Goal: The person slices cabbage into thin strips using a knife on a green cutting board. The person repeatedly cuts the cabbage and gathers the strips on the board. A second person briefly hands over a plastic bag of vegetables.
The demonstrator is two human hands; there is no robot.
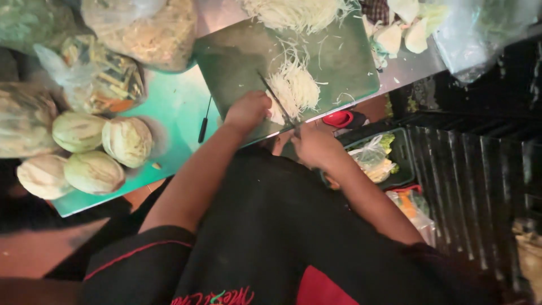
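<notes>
1. Head view, centre: the left hand [247, 111] curls down on a pale vegetable block [275, 113] at the near edge of a green cutting board [339, 62], fingers bunched and pressing, apparently to pin it for slicing.
2. At 3 o'clock of that hand, the right hand [312, 144] is closed round the handle of a knife [276, 101]; the blade slants up toward 11 o'clock across the block, beside the left knuckles.
3. Just at 1 o'clock of the block lies a heap of fine white shreds [296, 85], touching the blade's far side, where cut strands would fall. A larger shred pile [293, 12] sits at 12 o'clock on the board's far edge, seemingly pushed clear of the work.
4. At 9 o'clock, four peeled, pale green round vegetables [90, 149] rest together on a teal mat [175, 107], within the left arm's reach.
5. At 10 to 11 o'clock, clear bags [141, 28] of shredded and mixed vegetables stand behind them.
6. At 1 o'clock, pale cut chunks [403, 31] lie off the board's corner.
7. At 4 o'clock, below the counter, a dark crate [402, 152] holds bagged greens; a red lid [339, 118] lies near it.
</notes>
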